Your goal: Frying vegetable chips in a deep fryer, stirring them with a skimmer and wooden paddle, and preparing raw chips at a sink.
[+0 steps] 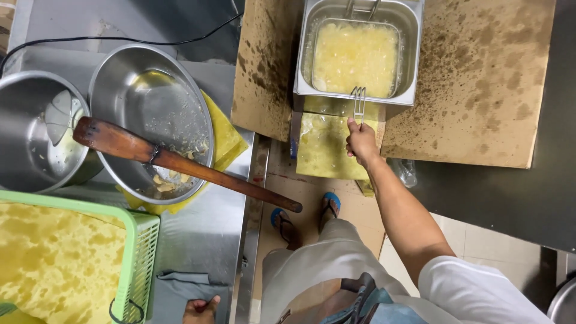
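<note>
Head view looks straight down: in the upper middle of the frame the right hand (362, 143) has its fingers closed around the wire handle (358, 102) of a fry basket (355, 57), which sits sunk in the bubbling yellow oil of a steel fryer (414, 36). The fryer stands on a sheet of brown cardboard (480, 78) darkly spattered with grease. Just under the hand lies a yellow oil-soaked pad (324, 147).

At the bottom edge, left of centre, the left hand (201, 311) rests at the rim of the steel surface (204, 234), touching a grey cloth (180, 285) — its fingers are curled, but I cannot tell whether they grip anything.

On the left side of the frame a large steel bowl (150, 102) sits tilted on a yellow cloth (225, 138), with a few pale scraps in its bottom. A long wooden paddle (180, 163) lies across it, blade at the left, handle end reaching past the surface edge. Touching the bowl's left side is a steel pot (30, 132). In the lower left, a green plastic basket (141, 258) holds yellow paper blotched with oil. Below, between surface and fryer, the person's feet in blue sandals (329, 204) stand on the floor.
</note>
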